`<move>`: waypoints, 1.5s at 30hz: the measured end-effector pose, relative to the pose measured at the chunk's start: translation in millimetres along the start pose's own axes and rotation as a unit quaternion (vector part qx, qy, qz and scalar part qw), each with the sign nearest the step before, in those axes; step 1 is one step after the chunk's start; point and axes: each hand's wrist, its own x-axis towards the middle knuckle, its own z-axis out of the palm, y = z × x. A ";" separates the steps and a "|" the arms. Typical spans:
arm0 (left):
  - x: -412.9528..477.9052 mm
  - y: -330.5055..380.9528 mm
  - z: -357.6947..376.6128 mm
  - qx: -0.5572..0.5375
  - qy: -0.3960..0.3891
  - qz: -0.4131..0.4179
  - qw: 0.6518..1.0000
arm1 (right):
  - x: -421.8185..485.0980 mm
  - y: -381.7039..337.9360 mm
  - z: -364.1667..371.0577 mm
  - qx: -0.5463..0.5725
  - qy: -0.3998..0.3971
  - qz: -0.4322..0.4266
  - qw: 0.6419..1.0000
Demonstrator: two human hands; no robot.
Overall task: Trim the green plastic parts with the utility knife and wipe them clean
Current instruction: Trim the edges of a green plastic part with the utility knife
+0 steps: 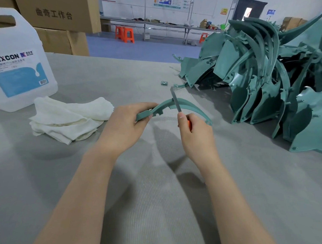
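A curved green plastic part [188, 105] is held above the grey table, and my left hand [125, 127] grips its left end. My right hand [195, 135] grips a utility knife [176, 101] with an orange handle. The knife's blade points up and lies against the top edge of the part near its middle. A white cloth [69, 118] lies crumpled on the table to the left of my left hand.
A big heap of green plastic parts [269, 80] fills the table's right side. A large white DEXCON jug [15, 63] stands at the far left, with cardboard boxes [60, 21] behind it. A small metal piece [164, 82] lies near the heap. The grey table [160, 205] stretches towards me.
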 end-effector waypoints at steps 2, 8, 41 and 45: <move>-0.2 0.5 0.5 -0.009 -0.003 0.000 1.000 | 2.2 2.7 -2.5 -0.008 0.007 0.013 1.000; 0.8 -0.3 -0.4 -0.017 -0.001 -0.012 1.000 | 4.0 6.0 -8.3 0.010 0.046 0.032 0.998; -0.8 9.0 -5.7 -0.096 -0.056 -0.033 0.993 | 6.1 1.3 -28.3 0.137 0.153 0.068 0.976; -0.3 14.5 -5.3 -0.105 -0.093 -0.037 0.989 | -2.6 -18.6 -21.6 0.215 0.102 0.030 0.971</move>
